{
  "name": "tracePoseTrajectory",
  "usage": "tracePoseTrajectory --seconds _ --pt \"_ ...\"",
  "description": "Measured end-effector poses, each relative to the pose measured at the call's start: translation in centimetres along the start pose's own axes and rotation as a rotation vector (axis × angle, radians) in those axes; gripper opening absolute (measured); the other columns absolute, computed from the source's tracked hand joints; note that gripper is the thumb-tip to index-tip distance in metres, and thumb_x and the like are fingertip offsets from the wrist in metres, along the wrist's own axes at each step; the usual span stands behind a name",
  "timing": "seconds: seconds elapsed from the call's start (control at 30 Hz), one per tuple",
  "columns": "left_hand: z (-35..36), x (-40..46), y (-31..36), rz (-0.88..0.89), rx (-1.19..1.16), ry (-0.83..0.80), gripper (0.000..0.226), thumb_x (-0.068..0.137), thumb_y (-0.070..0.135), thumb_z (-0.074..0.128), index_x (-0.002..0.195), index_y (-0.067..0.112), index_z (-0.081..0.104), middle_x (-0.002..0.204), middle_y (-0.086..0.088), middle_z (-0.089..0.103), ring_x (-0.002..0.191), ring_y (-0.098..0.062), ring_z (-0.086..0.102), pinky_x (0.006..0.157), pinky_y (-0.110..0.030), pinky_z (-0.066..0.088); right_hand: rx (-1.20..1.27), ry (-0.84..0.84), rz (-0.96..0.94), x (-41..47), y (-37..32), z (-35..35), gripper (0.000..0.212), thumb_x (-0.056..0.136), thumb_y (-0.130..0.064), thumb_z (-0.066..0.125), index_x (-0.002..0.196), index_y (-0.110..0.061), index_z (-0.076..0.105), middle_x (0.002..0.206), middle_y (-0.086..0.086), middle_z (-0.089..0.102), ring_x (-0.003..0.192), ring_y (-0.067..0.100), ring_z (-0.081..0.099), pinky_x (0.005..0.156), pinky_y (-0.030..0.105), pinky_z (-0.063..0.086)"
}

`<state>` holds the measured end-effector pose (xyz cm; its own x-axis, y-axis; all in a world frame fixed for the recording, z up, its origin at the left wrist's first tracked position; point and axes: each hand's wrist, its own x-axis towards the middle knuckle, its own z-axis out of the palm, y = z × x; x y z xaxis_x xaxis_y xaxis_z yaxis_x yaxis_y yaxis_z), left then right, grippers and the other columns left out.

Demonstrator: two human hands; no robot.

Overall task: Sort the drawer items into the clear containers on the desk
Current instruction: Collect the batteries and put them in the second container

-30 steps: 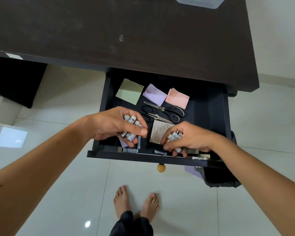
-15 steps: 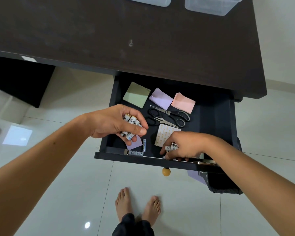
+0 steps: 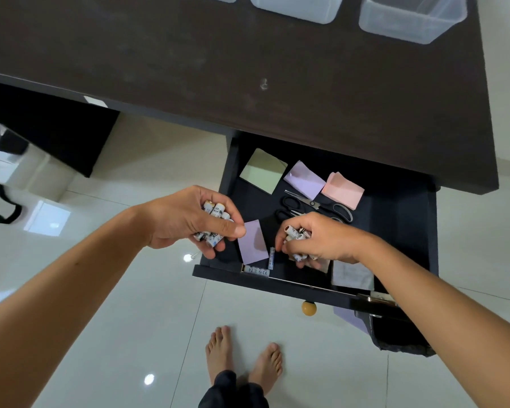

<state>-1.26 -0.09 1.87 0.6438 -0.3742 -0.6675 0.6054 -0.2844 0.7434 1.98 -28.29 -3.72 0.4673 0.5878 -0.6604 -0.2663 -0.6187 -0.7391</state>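
- Left hand (image 3: 186, 222) has its grip clamped on a bundle of batteries (image 3: 214, 214) at the open drawer (image 3: 401, 219)'s left edge.
- Right hand (image 3: 321, 240) clutches more batteries over the drawer's front edge.
- Two loose batteries (image 3: 271, 258), apparently, lie by the front wall.
- Clear containers (image 3: 409, 19) stand at the surface (image 3: 189, 54)'s far edge.

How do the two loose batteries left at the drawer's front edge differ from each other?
The white battery lies along the drawer's front wall, roughly crosswise; the blue battery points front to back, nearly at right angles to it. The white one lies clear of both hands; the blue one lies right beside the right hand. The white one sits nearer the front than the blue. Both lie flat on the drawer floor, unheld, beside the purple note.
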Motion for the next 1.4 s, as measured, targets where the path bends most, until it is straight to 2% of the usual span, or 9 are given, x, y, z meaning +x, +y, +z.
tracePoseTrajectory --seconds 0.07,0.2,0.33,0.43,0.57,0.73,1.03,1.2,1.4 --pt "-0.3 -0.3 -0.3 0.005 -0.029 -0.001 0.013 0.079 0.016 0.084 0.089 0.01 0.078 0.08 -0.009 0.071 0.065 -0.021 0.068 0.055 -0.031 0.059 0.044 -0.033 -0.001 0.7 -0.4 0.0 0.005 0.095 -0.004 0.073 0.097 -0.009 0.074 0.072 0.002 0.07 0.064 0.022 0.064 0.042 0.023 0.042" --pt "-0.9 -0.3 -0.6 0.031 -0.076 0.002 0.01 0.081 0.013 0.084 0.088 0.011 0.078 0.08 -0.009 0.073 0.066 -0.022 0.069 0.058 -0.032 0.061 -0.263 -0.031 0.013 2.5 -0.9 -0.4 0.023 0.077 -0.032 0.095 0.088 -0.023 0.078 0.083 0.0 0.076 0.064 0.01 0.064 0.057 0.027 0.046" --pt "-1.1 0.0 -0.7 0.047 -0.097 0.006 0.01 0.081 0.008 0.084 0.089 0.01 0.078 0.08 -0.011 0.075 0.065 -0.023 0.071 0.058 -0.033 0.062 -0.581 -0.004 -0.08 4.1 -0.6 -0.5 0.029 0.074 -0.036 0.095 0.098 -0.046 0.082 0.093 -0.025 0.072 0.089 -0.004 0.063 0.075 0.025 0.046" --pt "-1.2 0.1 -1.0 0.051 -0.105 0.012 0.012 0.081 0.008 0.084 0.091 0.009 0.078 0.082 -0.012 0.075 0.065 -0.023 0.071 0.057 -0.033 0.062 -0.669 -0.006 -0.166 4.9 -0.4 -0.3 0.024 0.078 -0.037 0.092 0.1 -0.044 0.082 0.094 -0.02 0.07 0.093 0.0 0.062 0.08 0.031 0.051" --pt "-1.0 0.3 -1.3 0.063 -0.13 0.027 0.013 0.079 0.009 0.083 0.09 0.009 0.077 0.081 -0.009 0.075 0.064 -0.022 0.07 0.056 -0.032 0.061 -0.786 -0.053 -0.247 4.9 -0.5 0.6 0.014 0.084 -0.035 0.088 0.096 -0.036 0.082 0.095 -0.021 0.063 0.093 0.0 0.055 0.077 0.023 0.045" --pt "-1.0 0.3 -1.3 0.06 -0.139 0.021 0.013 0.077 0.012 0.083 0.089 0.012 0.078 0.083 -0.008 0.075 0.064 -0.021 0.071 0.058 -0.032 0.061 -0.88 -0.079 -0.25 4.5 0.6 1.0 0.017 0.084 -0.034 0.087 0.1 -0.034 0.081 0.1 -0.015 0.06 0.097 0.011 0.058 0.08 0.04 0.056" --pt "-0.7 0.2 -1.5 0.064 -0.142 0.036 0.014 0.076 0.014 0.081 0.089 0.012 0.077 0.085 -0.01 0.076 0.064 -0.021 0.071 0.057 -0.032 0.061 -0.553 0.007 -0.163 2.8 1.1 1.4 0.021 0.085 -0.048 0.083 0.101 -0.038 0.075 0.09 -0.01 0.073 0.084 0.007 0.065 0.078 0.035 0.056" --pt "-0.5 0.2 -1.6 0.072 -0.142 0.047 0.011 0.075 0.014 0.081 0.086 0.013 0.078 0.084 -0.01 0.075 0.063 -0.021 0.071 0.056 -0.032 0.061 -0.528 -0.021 -0.098 2.3 1.8 3.2 0.029 0.095 -0.051 0.071 0.122 -0.041 0.076 0.111 -0.014 0.078 0.1 0.01 0.068 0.094 0.035 0.055" --pt "-0.5 0.2 -1.7 0.075 -0.135 0.05 0.012 0.075 0.014 0.081 0.086 0.014 0.078 0.082 -0.009 0.076 0.064 -0.021 0.071 0.057 -0.032 0.061 -0.497 -0.042 -0.037 2.2 1.8 3.3 0.021 0.097 -0.051 0.068 0.113 -0.04 0.076 0.106 -0.016 0.076 0.098 0.009 0.068 0.094 0.039 0.056"
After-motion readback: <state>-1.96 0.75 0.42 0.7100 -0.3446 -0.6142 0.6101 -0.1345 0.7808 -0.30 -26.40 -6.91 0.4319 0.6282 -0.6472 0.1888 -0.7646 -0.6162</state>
